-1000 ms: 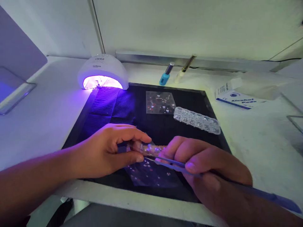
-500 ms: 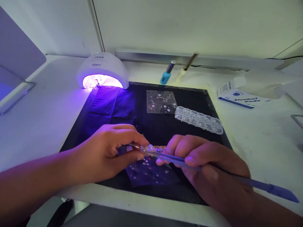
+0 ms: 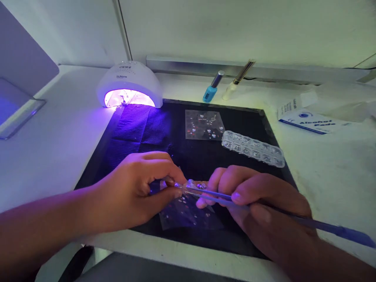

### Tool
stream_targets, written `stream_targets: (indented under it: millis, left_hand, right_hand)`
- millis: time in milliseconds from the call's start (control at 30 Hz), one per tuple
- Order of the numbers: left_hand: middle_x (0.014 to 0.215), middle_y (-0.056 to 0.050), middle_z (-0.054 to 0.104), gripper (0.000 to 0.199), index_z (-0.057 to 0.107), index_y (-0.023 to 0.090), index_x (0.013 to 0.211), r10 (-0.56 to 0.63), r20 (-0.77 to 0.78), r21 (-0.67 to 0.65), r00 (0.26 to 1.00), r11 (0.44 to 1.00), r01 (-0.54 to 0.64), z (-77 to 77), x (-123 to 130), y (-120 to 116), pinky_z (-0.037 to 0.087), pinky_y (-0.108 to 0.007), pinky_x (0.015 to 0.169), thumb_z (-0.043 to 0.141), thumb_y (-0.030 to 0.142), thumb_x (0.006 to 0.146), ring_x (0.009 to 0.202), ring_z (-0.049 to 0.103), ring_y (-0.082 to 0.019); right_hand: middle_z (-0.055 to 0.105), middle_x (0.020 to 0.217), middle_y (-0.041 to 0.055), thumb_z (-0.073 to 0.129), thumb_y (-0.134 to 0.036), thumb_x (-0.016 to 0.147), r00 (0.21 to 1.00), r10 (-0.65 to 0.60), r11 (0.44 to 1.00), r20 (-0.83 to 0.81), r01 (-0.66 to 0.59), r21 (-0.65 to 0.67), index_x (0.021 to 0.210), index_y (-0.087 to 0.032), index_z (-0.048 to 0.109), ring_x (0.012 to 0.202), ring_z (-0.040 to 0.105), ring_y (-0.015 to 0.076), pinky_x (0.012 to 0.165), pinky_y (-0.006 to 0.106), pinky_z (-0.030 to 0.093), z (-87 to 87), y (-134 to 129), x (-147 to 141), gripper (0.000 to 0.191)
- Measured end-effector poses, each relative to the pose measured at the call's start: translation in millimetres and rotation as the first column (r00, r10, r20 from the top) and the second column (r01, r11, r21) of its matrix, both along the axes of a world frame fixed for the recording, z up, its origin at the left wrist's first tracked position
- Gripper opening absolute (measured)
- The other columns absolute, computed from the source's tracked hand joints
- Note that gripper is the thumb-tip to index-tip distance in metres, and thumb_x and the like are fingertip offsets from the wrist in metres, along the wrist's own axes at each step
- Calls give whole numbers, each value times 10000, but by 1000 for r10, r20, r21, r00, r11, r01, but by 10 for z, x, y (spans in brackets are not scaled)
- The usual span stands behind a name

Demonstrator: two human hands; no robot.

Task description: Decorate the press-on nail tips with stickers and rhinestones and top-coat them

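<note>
White desk (image 3: pixel 53 129) with "SUNone" lamp (image 3: pixel 129 84), "Alcohol Pads" box (image 3: pixel 311 119); right hand (image 3: pixel 264 207) fingers clamped on tweezers (image 3: pixel 211 193), left hand (image 3: pixel 138 188) on nail tip (image 3: pixel 192 184).

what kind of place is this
Probably a nail-art desk. A lit UV nail lamp stands behind a black mat holding a sticker sheet and a rhinestone case, with a polish bottle beyond.

A black mat (image 3: pixel 246 117) covers the white bench (image 3: pixel 58 133), tinted violet near the white lamp (image 3: pixel 129 84) with its purple glow. The tool (image 3: pixel 337 230) is blue, the bottle (image 3: pixel 210 93) turquoise with a silver cap, and the clear sticker sheet (image 3: pixel 204 129) is dotted white and red.
</note>
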State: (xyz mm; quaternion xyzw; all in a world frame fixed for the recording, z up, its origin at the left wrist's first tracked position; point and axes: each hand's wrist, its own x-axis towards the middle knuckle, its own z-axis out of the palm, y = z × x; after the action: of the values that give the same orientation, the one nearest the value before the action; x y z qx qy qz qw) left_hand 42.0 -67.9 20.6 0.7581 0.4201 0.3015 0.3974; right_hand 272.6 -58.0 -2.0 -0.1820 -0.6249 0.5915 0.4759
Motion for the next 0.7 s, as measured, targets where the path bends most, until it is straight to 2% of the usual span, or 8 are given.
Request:
stream_targets:
  millis: [467,700]
  left_hand:
    - [807,26,641,115,705,206,882,-9,-41,-43,999,999,7,24,-16,8,456,-200,619,631,120,870,699,587,-88]
    - [816,11,633,84,701,201,885,-11,-51,-74,999,997,7,22,-10,-13,450,-207,597,634,151,875,703,584,-102]
  right_hand:
    - [612,807,48,569,-202,924,999,-42,999,29,42,20,1016,-249,726,768,649,208,703,430,594,-15,-52,-28,188]
    - [632,820,48,555,-85,846,997,-48,997,54,45,61,1028,-259,720,753,645,213,689,439,578,-56,-46,-14,301]
